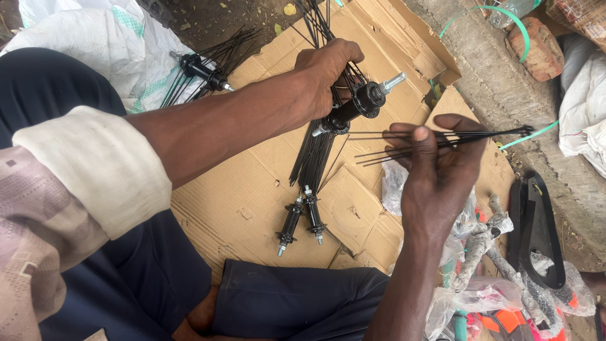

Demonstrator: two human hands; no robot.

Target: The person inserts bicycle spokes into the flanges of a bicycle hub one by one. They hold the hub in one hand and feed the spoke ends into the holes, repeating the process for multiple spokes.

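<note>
My left hand (328,72) grips a black wheel hub (356,104) with a silver axle end, held above the cardboard; thin black spokes hang from its flange. My right hand (435,167) pinches a small bundle of loose black spokes (467,136), fanned out level and pointing right, close to the hub. Two bare black hubs (303,218) lie side by side on the flattened cardboard (252,189) below. Another hub with spokes fitted (202,66) rests at the upper left on a white sack.
My dark trouser legs frame the cardboard at the bottom and left. White woven sacks (107,38) lie at the upper left. Plastic bags with parts (486,278), a black strap-like piece (536,227) and a concrete kerb (505,82) are at the right.
</note>
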